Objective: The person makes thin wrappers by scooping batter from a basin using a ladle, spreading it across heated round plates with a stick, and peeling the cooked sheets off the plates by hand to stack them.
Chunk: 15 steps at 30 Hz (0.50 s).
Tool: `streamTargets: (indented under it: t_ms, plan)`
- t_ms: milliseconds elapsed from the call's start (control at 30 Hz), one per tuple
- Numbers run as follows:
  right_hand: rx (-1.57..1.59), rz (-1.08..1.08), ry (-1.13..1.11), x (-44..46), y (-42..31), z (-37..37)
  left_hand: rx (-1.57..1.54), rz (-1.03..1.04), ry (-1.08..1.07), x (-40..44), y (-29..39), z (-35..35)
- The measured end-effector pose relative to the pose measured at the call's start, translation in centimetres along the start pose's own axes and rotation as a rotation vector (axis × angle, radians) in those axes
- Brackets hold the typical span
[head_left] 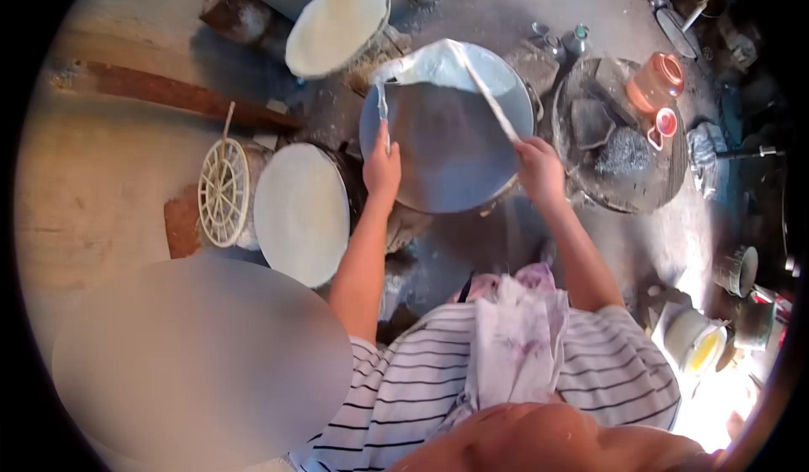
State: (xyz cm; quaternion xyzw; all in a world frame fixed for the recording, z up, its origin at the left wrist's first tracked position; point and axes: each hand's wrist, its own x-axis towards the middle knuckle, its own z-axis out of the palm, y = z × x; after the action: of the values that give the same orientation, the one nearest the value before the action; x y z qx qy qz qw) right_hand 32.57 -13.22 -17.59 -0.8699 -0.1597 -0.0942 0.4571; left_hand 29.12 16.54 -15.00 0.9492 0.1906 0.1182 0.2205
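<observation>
A wide, round dark pan [455,152] lies in front of me. Across its far part is a thin, wet-looking white sheet [447,63], folded or bunched along its edge. My right hand [540,171] is closed round the near end of a long, pale thin stick [487,93], whose far end reaches the sheet. At the pan's left side, my left hand [383,171] grips a slim upright tool coated in whitish material, and its top meets the sheet's left corner. Whether that tool is a stick or a blade, I cannot tell.
White-topped round surfaces stand at the left [302,215] and far left [337,27]. A spoked plastic disc [224,192] leans beside one. To the right, a round dark board [619,190] carries an orange jug [653,84], a red-and-white ladle-like cup [665,124] and a scouring-pad-like clump [624,150].
</observation>
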Motion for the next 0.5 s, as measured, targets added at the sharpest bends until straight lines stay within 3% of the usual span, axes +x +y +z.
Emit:
streamTargets:
  t_ms: [133,333,500]
  plan:
    - [0.022,-0.087,-0.097,3.6,-0.2,3.3,-0.003,-0.141,-0.036,-1.6,-0.1,0.2]
    - [-0.097,-0.077,-0.046,3.4,1.2,-0.4,-0.099,-0.091,0.064,-4.2,-1.4,0.3]
    - [-0.08,-0.204,-0.25,7.7,-0.7,4.5,-0.06,-0.351,-0.018,-5.6,2.0,-0.2]
